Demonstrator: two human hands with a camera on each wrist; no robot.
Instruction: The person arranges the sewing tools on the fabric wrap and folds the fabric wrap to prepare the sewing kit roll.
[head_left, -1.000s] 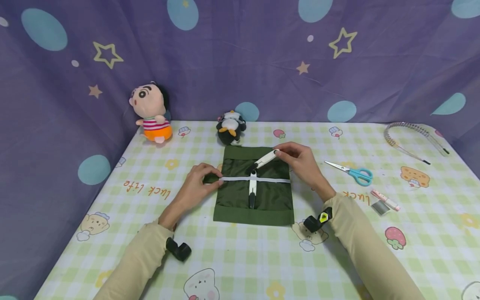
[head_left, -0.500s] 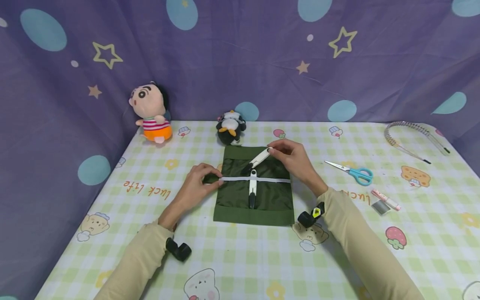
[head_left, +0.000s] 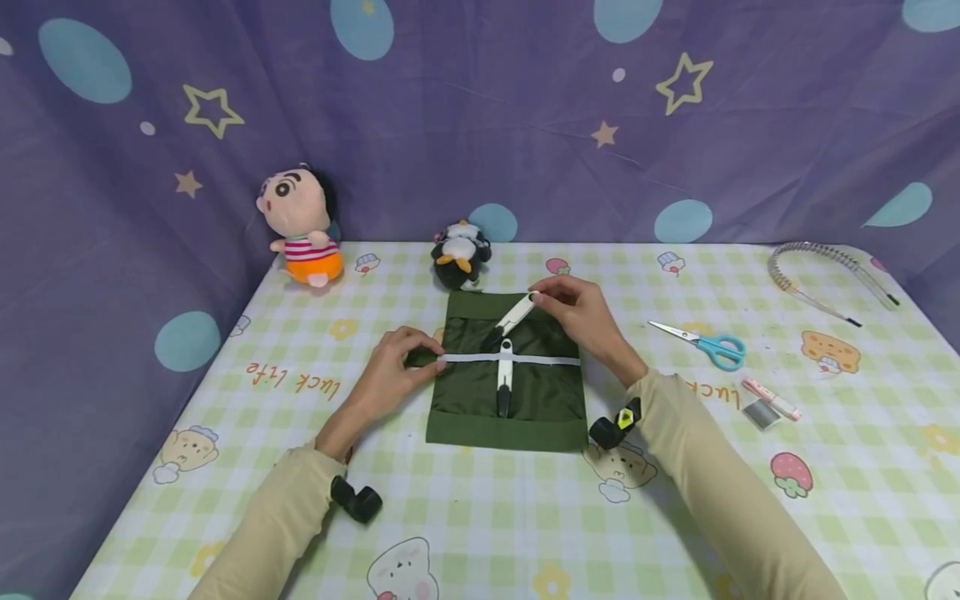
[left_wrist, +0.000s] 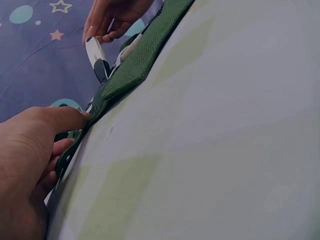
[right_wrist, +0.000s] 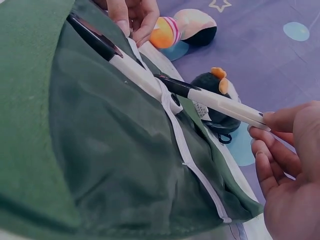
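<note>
A dark green fabric organizer [head_left: 465, 392] lies flat on the table with a white elastic band [head_left: 551, 361] across its middle. One slim white tool with a black end [head_left: 505, 375] sits lengthwise under the band. My right hand [head_left: 588, 321] pinches a matching white tool with a black end [right_wrist: 227, 106] by its white end, slanted above the upper half of the organizer. In the right wrist view its black end is close to the band and the first tool. At the left edge, beside the band's end, my left hand [head_left: 393, 371] pinches the fabric [left_wrist: 97, 102].
Blue-handled scissors [head_left: 701, 343] lie to the right, near a pink-and-white stick [head_left: 771, 400] and a small grey rectangular piece [head_left: 762, 413]. A headband [head_left: 783, 279] lies at the far right. Behind stand a penguin plush [head_left: 461, 254] and a doll plush [head_left: 302, 225].
My right hand has moved left and slightly away from me, carrying the tool, whose black end has shifted left past the first tool's top. The left hand has stayed on the fabric edge.
</note>
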